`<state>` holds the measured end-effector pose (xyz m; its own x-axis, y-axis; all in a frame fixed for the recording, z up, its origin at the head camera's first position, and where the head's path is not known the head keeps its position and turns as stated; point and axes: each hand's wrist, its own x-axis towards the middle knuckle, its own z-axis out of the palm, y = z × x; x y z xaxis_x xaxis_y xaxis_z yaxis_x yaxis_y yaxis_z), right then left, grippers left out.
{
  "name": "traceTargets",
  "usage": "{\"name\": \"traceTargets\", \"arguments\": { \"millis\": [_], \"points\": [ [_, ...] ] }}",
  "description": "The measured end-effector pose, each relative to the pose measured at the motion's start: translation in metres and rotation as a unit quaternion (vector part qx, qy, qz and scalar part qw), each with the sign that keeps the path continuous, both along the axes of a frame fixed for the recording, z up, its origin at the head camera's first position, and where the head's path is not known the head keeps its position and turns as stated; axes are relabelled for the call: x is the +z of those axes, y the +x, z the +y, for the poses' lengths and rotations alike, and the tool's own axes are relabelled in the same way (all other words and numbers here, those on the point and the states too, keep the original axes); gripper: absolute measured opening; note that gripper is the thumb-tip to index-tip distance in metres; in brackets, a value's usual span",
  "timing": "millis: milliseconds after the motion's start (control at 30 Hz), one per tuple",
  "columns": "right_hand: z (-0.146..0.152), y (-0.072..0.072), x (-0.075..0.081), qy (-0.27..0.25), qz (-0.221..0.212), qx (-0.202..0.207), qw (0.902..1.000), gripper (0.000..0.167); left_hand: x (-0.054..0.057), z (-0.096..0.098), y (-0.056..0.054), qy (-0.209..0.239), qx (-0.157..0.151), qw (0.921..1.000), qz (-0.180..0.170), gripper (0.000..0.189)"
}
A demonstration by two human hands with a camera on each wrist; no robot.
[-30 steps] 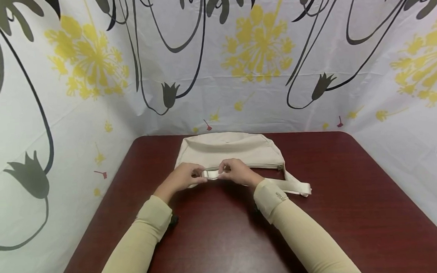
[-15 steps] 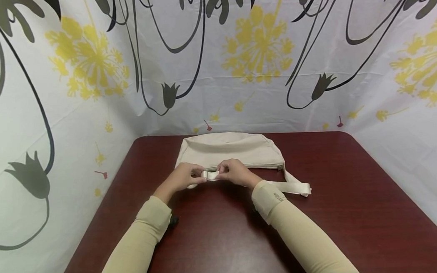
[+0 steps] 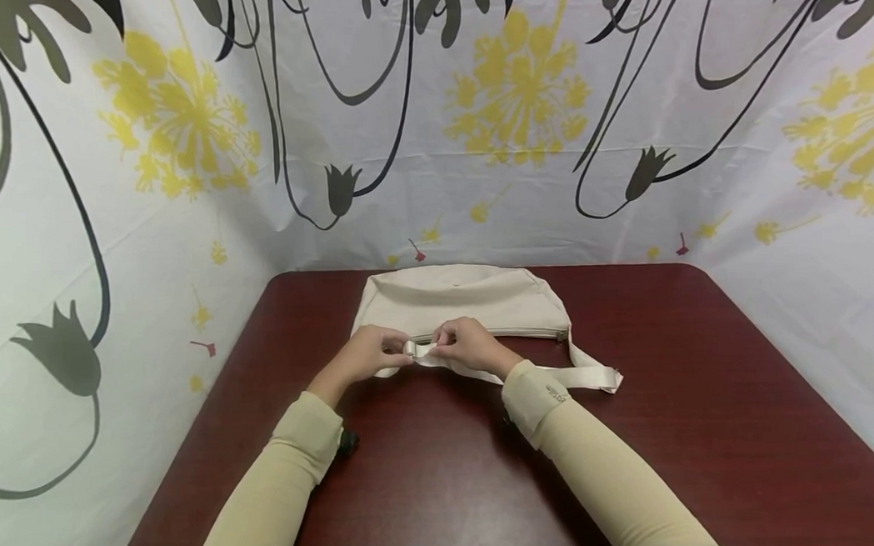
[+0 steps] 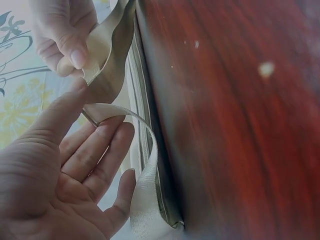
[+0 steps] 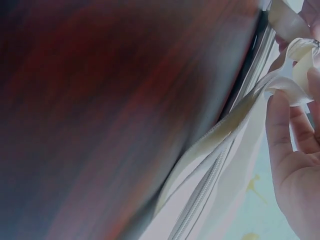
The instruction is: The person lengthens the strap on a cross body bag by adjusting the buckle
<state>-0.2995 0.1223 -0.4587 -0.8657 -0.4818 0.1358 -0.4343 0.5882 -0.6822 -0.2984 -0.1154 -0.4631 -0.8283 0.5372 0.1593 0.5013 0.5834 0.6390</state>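
Observation:
A cream fabric shoulder bag lies at the far side of the table, its zipper facing me. Its webbing strap runs loose along the near edge. My left hand pinches the strap at a slim metal slider between thumb and fingertips, while the little finger stays spread. Just to the right, my right hand pinches a fold of the same strap between thumb and fingers. In the right wrist view the webbing loops between both hands, and the slider is mostly hidden there.
The dark red wooden table spreads out in front of the bag. At the right, the strap's folded end lies on the tabletop. White cloth with printed flowers hangs behind and at both sides.
My right hand has shifted slightly left, closer to the left hand. More strap now shows sagging below the right hand toward the right. The bag has stayed in place.

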Motion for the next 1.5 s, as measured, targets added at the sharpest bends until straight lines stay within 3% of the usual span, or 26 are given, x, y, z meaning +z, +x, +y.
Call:
{"name": "traceTargets", "arguments": {
  "millis": [167, 433, 1033, 1500],
  "points": [
    [-0.001, -0.001, -0.001, -0.002, 0.005, 0.013, 0.9999, 0.026, -0.002, 0.000, -0.001, -0.003, 0.000, 1.0000, 0.004, 0.030],
    [-0.007, -0.001, 0.000, 0.016, 0.005, 0.023, 0.9996, 0.020, -0.005, 0.001, -0.003, -0.009, 0.006, 0.9998, -0.017, 0.024],
    [-0.010, 0.002, 0.004, 0.064, -0.016, 0.039, 0.9970, 0.013, -0.002, 0.000, -0.003, -0.005, -0.008, 0.9999, 0.008, 0.010],
    [-0.004, 0.001, 0.003, 0.104, -0.001, 0.050, 0.9933, 0.014, -0.002, -0.001, -0.005, -0.013, -0.011, 0.9995, 0.026, 0.023]
  ]
}}
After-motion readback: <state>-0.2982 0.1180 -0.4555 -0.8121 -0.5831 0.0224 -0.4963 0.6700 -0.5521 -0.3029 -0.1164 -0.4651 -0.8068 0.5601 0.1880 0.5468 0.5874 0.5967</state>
